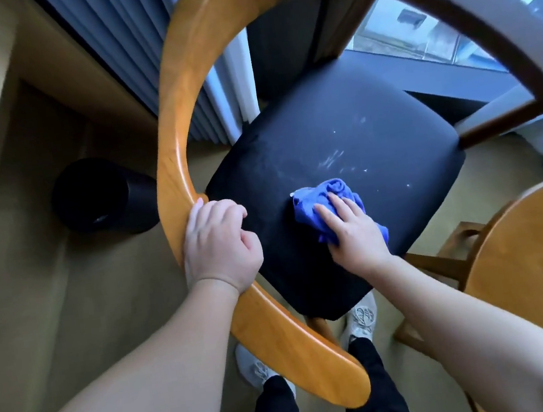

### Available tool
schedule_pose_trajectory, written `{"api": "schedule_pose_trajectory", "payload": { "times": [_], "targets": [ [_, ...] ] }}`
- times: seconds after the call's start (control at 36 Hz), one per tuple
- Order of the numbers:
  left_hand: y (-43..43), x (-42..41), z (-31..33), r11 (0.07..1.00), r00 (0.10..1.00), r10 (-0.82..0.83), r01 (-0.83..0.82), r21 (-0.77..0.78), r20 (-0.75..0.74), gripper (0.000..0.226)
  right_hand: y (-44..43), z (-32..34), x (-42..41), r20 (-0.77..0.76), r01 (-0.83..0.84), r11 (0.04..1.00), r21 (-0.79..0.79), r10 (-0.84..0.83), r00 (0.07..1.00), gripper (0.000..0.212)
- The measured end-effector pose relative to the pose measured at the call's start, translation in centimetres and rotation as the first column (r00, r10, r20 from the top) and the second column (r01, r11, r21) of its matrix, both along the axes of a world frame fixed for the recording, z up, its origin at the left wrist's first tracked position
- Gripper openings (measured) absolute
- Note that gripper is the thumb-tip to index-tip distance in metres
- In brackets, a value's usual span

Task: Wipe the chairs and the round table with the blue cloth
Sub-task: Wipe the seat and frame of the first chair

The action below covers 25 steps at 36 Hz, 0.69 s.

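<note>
The left hand [220, 243] is clamped on the rail [169, 150] of the chair [518, 45]. Its fingers curl over the top of the curved wood just where it passes the left corner of the seat [338, 117]. The right hand [353, 233] lies flat with fingers straight and slightly spread, pressing the cloth [331, 198] down rather than grasping it; its thumb cannot be seen.

The cloth is blue and bunched. It sits on the black seat toward the edge that faces the table [539, 257], with folds sticking out past the fingertips and a tail showing beside the wrist. Just beyond the cloth, toward the middle of the seat, are whitish smears [331, 160], and a few pale specks lie scattered near the right corner.

The rail sweeps in 1 long arc from the near end by the person's legs, round the left side and over the far side of the seat. The round wooden table stands beside the chair's right edge, apart from it.

On the floor [34, 306] to the left of the rail stands a black bin [99, 194]. Behind the chair hangs a pleated grey curtain [123, 35], with a window [413, 31] to its right. Below the seat's near corner — between the 2 forearms — are 2 pale shoes [361, 322] and dark trouser legs.
</note>
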State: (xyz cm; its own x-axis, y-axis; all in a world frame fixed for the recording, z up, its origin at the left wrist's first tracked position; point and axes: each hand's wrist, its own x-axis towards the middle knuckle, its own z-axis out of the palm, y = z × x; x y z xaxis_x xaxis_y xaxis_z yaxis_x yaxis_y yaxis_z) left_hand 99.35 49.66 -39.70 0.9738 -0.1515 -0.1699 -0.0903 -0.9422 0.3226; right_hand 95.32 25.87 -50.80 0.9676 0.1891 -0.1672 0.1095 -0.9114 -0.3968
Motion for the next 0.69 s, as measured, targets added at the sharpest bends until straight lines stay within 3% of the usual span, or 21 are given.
{"api": "schedule_pose_trajectory", "payload": {
  "times": [0.36, 0.5, 0.69],
  "targets": [
    [0.0, 0.2, 0.3, 1.000, 0.998, 0.003, -0.002, 0.031, -0.056, 0.037, 10.1, -1.1, 19.4, -0.089, -0.222, 0.960, -0.168, 0.209, 0.974, 0.050],
    [-0.1, 0.3, 0.3, 1.000, 0.998, -0.008, 0.010, 0.022, -0.070, 0.043, 10.6, -3.6, 21.2, -0.192, -0.246, 0.943, -0.224, 0.204, 0.960, 0.049],
    [-0.1, 0.2, 0.4, 0.999, 0.996, -0.013, 0.016, 0.040, -0.083, 0.043, 9.2, -4.2, 20.6, -0.173, -0.284, 0.945, -0.160, 0.256, 0.951, 0.054]
  ]
}}
